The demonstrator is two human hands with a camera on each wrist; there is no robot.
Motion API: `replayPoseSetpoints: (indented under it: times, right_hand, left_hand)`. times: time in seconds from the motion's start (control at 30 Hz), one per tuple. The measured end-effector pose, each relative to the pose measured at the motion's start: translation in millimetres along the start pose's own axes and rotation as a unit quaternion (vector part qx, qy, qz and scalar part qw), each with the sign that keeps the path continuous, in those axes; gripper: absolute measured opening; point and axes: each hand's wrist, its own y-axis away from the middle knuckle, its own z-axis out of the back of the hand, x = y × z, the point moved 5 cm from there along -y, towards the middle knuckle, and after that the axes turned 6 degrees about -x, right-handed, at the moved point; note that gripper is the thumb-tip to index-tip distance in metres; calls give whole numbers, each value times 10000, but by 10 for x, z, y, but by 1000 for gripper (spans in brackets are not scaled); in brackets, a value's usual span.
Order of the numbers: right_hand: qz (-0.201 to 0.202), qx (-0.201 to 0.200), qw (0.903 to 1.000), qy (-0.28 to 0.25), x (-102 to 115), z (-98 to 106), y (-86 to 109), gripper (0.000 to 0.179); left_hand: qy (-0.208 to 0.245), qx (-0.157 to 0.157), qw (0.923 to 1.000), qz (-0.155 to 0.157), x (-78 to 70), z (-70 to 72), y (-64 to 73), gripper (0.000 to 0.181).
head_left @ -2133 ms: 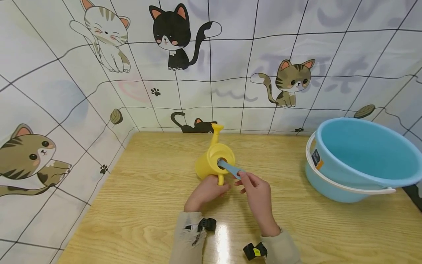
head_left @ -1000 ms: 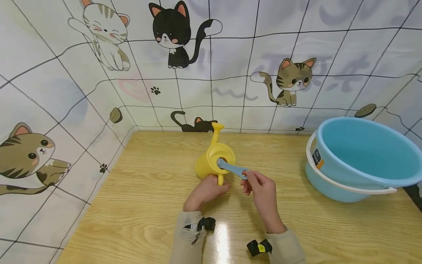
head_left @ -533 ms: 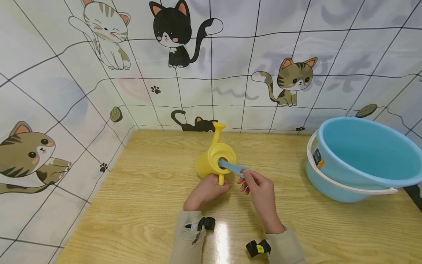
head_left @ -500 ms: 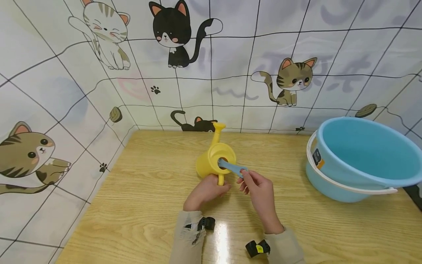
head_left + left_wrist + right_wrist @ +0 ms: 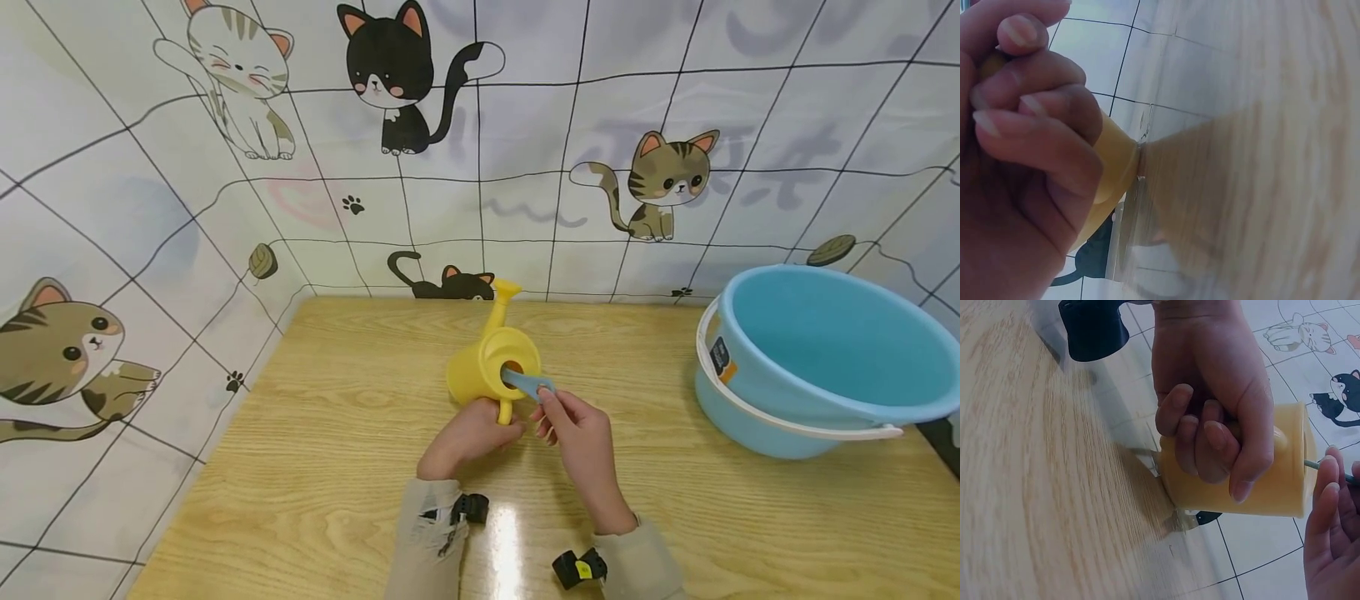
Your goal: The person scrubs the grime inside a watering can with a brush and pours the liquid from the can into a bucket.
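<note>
A yellow watering can [image 5: 471, 372] sits on the table with its round opening towards me and its spout pointing away. My left hand [image 5: 472, 435] grips its handle, fingers curled round it, as the right wrist view also shows. Between thumb and fingers, my right hand [image 5: 585, 437] pinches the end of a blue brush [image 5: 531, 384]. The brush reaches through the can's opening; its head is hidden inside. In the right wrist view, the thin brush handle [image 5: 1311, 464] enters the can's top beside my right fingers.
At the right of the wooden table [image 5: 337, 400] stands a large light-blue bucket [image 5: 750, 408] with a white handle. A cat-patterned wall covering [image 5: 525, 200] rises right behind the can, and another side closes in at the left.
My right hand first drew back a little, then moved left towards the can, and the brush now goes deeper in. The can has tipped slightly right; my left hand keeps its grip.
</note>
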Motion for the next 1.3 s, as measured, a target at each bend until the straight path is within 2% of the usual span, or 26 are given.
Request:
replayPoseSetpoints:
  times: [0.2,0.57,0.77,0.93,1.03,1.17,1.27,1.3]
  right_hand:
    - [359,-98,9993,26,-67,16,-16,28]
    - [98,-420,9983,-388,27,152,-33,31]
    - [170,-470,9975,-508,194,185,1,29]
    - [269,-429,9975,-483,222,182,6,28]
    - [308,-443,9975,-466,92,162,-31,29]
    - [525,-289,9978,-266,-324,121,-145,29]
    - [465,-133,9988,-126,-344,69,-129,30]
    - [388,-118,9991,-100,-272,52,-96,31]
  left_hand:
    - [7,-13,10000,9,-11,0,-2,26]
    - [-14,-150,9998,104,3,15,-2,25]
    - [0,-173,9997,147,18,18,-6,26]
    - [-69,-200,9997,141,26,16,-17,27]
    - [-123,-222,9996,113,26,13,-24,27]
    - [-146,-195,9997,53,14,7,-31,27]
    - [-168,-179,9997,5,14,3,-34,27]
    - [-176,-178,9997,-13,15,2,-35,27]
